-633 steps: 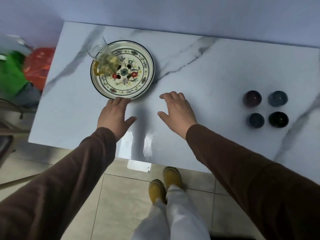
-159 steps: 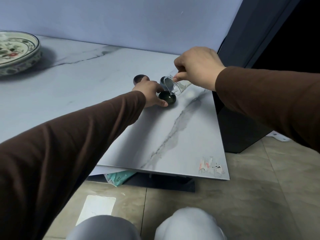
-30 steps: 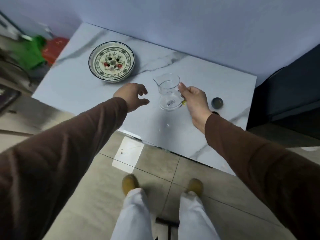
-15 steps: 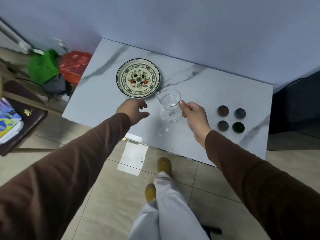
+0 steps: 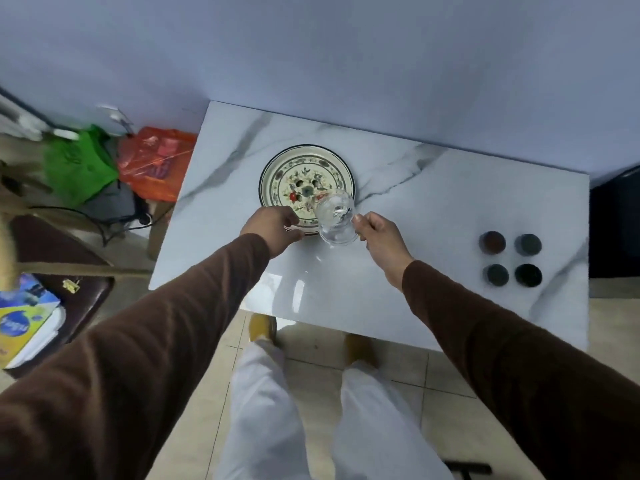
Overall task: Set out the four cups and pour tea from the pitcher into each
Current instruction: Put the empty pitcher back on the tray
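Observation:
My right hand (image 5: pixel 379 233) holds the clear glass pitcher (image 5: pixel 336 220) by its handle, above the near right rim of the patterned plate (image 5: pixel 298 174). The pitcher looks empty. My left hand (image 5: pixel 273 226) rests at the plate's near edge, fingers curled around the rim. Several small dark cups stand in a square at the right of the marble table (image 5: pixel 415 188): a brown cup (image 5: pixel 492 242), a grey-blue cup (image 5: pixel 527 244), a dark grey cup (image 5: pixel 498 274) and a black cup (image 5: pixel 528 275). Whether they hold liquid I cannot tell.
A wall runs behind the table. Green (image 5: pixel 78 168) and orange bags (image 5: pixel 156 164) lie on the floor at the left. A dark stool with books (image 5: pixel 24 313) stands at the near left. My legs and yellow shoes are below the table's front edge.
My right hand has carried the pitcher left and farther back, over the plate's rim. My left hand has reached the plate's near edge.

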The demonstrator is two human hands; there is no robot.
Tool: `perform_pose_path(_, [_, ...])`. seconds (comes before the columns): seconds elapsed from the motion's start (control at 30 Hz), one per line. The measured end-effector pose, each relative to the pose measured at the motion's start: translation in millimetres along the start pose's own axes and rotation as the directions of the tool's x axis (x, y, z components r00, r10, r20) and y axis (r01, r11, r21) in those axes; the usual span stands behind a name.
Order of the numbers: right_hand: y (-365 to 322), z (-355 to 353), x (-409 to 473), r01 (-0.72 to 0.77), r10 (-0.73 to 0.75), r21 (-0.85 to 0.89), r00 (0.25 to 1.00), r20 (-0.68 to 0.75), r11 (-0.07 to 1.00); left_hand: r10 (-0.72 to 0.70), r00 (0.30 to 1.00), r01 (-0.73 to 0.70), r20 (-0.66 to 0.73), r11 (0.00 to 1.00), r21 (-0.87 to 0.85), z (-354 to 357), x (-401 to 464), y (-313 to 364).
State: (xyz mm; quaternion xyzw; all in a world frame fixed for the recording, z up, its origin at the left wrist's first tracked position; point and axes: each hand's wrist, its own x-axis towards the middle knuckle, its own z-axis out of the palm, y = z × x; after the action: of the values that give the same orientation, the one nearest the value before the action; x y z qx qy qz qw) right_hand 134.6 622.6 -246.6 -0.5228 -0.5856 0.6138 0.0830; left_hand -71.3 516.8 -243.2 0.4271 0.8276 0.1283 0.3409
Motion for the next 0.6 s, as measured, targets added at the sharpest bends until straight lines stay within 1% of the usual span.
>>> perform_pose_path(0.13, [-9.2, 42.1, 32.9, -0.065, 0.065, 0.006, 0.997, -0.052, 0.998, 0.047, 0.998, -0.048, 0.050, 0.999, 0.015, -22.3, 34.2, -34.5])
perform_pose_path(0.27, [-13.2, 69.4, 69.5, -0.078, 0.078, 0.003, 0.993, -0.094, 0.997, 0.102, 0.989, -0.110, 0.110, 0.992, 0.068, -27.8, 63.7, -57.5])
perform_pose_path(0.43, [-12.2, 90.6, 114.0, -0.108, 0.102, -0.046, 0.988, -0.117, 0.993, 0.097, 0.985, -0.109, 0.141, 0.991, 0.082, -19.5, 97.7, -75.8])
perform_pose_path(0.6, [-0.9, 93.9, 151.3, -0.114, 0.101, -0.095, 0.986, -0.130, 0.989, 0.094, 0.988, -0.108, 0.124, 0.988, 0.113, -8.6, 126.7, -87.8])
